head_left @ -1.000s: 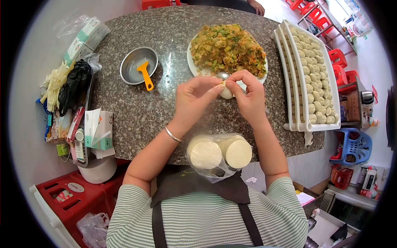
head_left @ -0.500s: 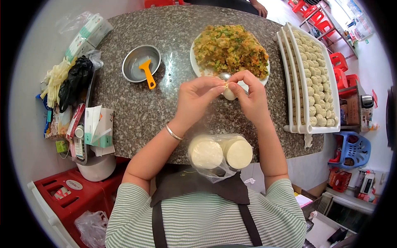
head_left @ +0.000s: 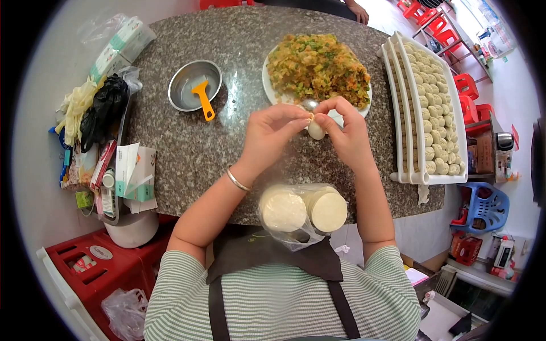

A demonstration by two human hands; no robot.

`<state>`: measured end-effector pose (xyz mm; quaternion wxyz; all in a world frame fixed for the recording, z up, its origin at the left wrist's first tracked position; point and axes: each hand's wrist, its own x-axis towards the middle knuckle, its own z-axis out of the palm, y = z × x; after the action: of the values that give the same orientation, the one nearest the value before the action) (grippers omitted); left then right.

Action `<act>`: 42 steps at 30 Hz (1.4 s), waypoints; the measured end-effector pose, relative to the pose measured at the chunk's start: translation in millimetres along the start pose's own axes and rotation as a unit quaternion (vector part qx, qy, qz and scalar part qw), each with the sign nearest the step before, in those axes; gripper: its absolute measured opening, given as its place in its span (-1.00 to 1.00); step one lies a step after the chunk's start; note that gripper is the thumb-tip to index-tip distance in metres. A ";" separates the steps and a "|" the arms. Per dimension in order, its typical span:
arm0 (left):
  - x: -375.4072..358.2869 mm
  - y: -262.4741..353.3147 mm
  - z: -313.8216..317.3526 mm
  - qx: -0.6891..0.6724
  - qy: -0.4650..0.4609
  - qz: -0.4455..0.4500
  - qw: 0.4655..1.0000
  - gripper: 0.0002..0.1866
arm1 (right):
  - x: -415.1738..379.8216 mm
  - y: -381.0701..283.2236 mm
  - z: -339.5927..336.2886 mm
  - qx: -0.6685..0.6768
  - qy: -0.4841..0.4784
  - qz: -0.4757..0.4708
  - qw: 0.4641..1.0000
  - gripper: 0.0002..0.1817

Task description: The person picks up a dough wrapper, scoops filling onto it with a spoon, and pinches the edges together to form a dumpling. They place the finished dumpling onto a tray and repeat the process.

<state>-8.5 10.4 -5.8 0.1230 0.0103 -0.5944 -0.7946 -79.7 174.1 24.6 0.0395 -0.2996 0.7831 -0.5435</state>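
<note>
A small pale dumpling (head_left: 316, 131) hangs between my fingertips, just in front of the plate. My left hand (head_left: 271, 132) pinches its gathered top edge from the left, thumb against fingers. From the other side my right hand (head_left: 348, 135) also pinches that edge. Beyond the hands, a heap of chopped orange-and-green filling (head_left: 318, 65) covers a white plate (head_left: 268, 84), with the metal bowl of a spoon (head_left: 309, 104) at its near side, partly hidden. Close to my body stand two stacks of round dough wrappers (head_left: 329, 210) in a clear plastic bag (head_left: 296, 243).
On the right, stacked white trays (head_left: 424, 142) hold many dumplings (head_left: 438, 125). A metal bowl (head_left: 176, 102) with an orange-handled scraper (head_left: 204, 102) sits left of centre. Bags, gloves and a tissue box (head_left: 136, 176) crowd the left edge. Another person's hand (head_left: 358, 12) shows at the far side.
Both hands stay nearly in place, still pinching the dumpling's top. The fingers and dumpling have shifted only very slightly.
</note>
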 end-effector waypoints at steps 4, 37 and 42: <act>-0.1 -2.1 -0.6 0.023 -0.006 0.024 0.999 -0.89 | -0.9 0.9 4.0 -0.023 -0.002 -0.034 0.999 -0.89; 1.0 -1.4 2.4 -0.213 -0.050 -0.151 0.964 -0.73 | -1.0 5.9 13.6 -0.049 0.083 -0.041 0.995 -0.93; 2.8 3.1 -4.7 -0.292 -0.100 -0.229 0.923 -0.61 | 5.0 10.9 -5.8 0.145 0.006 0.032 0.989 -0.84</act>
<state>-9.8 4.5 -3.9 -0.1247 0.0301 -0.3272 -0.9362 -90.7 178.9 18.7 0.0951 -0.2616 0.7057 -0.6515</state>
